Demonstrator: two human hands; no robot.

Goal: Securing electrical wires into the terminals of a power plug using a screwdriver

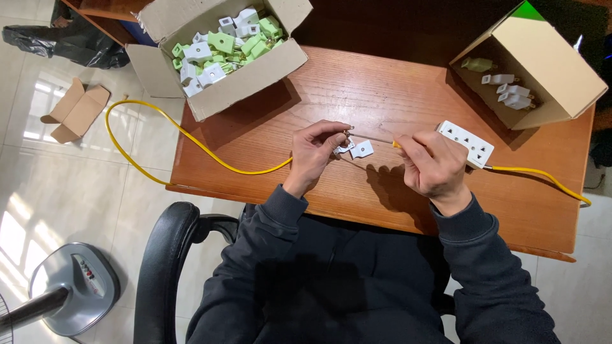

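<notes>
Small white plastic plug (345,146) at frame centre on the brown wooden desk (382,89), left hand (313,153) grip clamped on it; right hand (433,164) grip clamped on thin yellow-handled screwdriver (382,141); white plug half (362,150) just beside.

left grip (317,151) pinched, right grip (433,164) (fisted)

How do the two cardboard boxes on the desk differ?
The left box is heaped with green and white plug parts; the right box holds only a few pieces. The left box sits upright, open upward; the right box lies tipped, opening toward the hands. Both are plain brown cardboard.
</notes>
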